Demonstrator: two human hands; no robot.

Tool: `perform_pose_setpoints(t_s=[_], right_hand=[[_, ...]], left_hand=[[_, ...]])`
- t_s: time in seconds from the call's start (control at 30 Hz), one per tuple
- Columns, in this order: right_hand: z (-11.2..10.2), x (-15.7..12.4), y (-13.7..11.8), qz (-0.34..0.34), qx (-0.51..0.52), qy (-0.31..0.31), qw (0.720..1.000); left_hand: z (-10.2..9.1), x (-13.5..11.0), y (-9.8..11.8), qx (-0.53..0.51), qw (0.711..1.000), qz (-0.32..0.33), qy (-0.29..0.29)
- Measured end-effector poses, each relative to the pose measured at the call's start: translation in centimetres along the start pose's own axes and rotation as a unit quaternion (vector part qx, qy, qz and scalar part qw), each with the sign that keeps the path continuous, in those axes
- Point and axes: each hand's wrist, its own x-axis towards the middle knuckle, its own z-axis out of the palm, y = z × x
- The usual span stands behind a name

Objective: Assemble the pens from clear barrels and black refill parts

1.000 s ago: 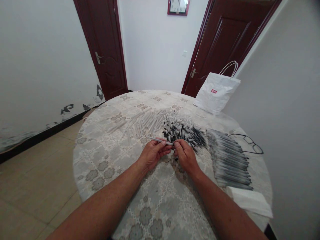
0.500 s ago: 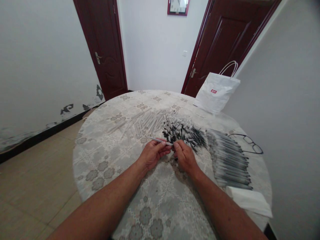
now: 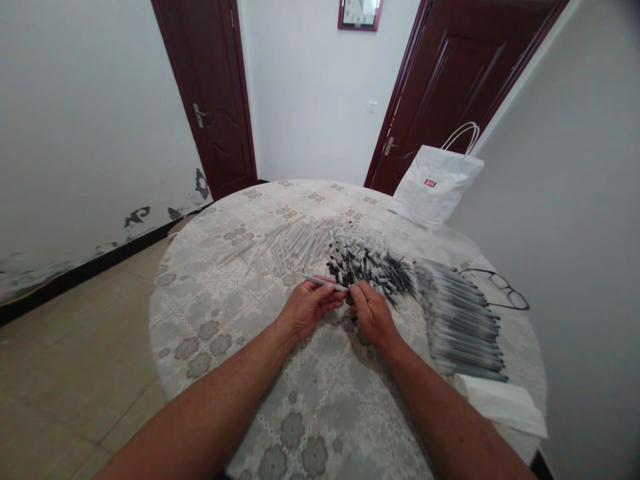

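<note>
My left hand (image 3: 306,308) is closed around a thin clear pen barrel (image 3: 314,279) that sticks out to the left above its fingers. My right hand (image 3: 369,311) is pinched at the barrel's right end, where the two hands meet; what its fingertips hold is too small to make out. Just beyond the hands lies a heap of black refills and small parts (image 3: 371,265). A heap of clear barrels (image 3: 295,243) spreads to the left of it. A row of finished pens (image 3: 459,321) lies to the right.
The round table (image 3: 210,313) has a floral lace cloth. A white paper bag (image 3: 434,184) stands at the back right, glasses (image 3: 500,285) lie near the right wall, and a white folded sheet (image 3: 500,404) lies at the near right. Two dark doors stand behind.
Both hands stay together at the barrel's end with only slight finger movement. The view has shifted a little.
</note>
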Motion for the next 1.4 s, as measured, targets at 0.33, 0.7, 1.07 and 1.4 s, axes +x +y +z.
perform_pose_setpoints(t_s=[0.33, 0.7, 1.07, 1.4], right_hand=[[-0.12, 0.04, -0.39, -0.023, -0.041, 0.003, 0.999], [-0.15, -0.08, -0.38, -0.041, -0.011, 0.017, 0.999], [-0.27, 0.04, -0.55, -0.035, -0.038, -0.014, 0.999], [0.05, -0.11, 0.2, 0.021, 0.045, -0.031, 0.998]], left_hand=[[-0.22, 0.07, -0.18, 0.005, 1.0, 0.005, -0.006], [-0.19, 0.11, -0.06, -0.003, 1.0, 0.013, -0.001], [-0.05, 0.05, -0.18, 0.009, 1.0, 0.013, -0.006], [-0.34, 0.15, -0.7, 0.019, 1.0, 0.021, -0.006]])
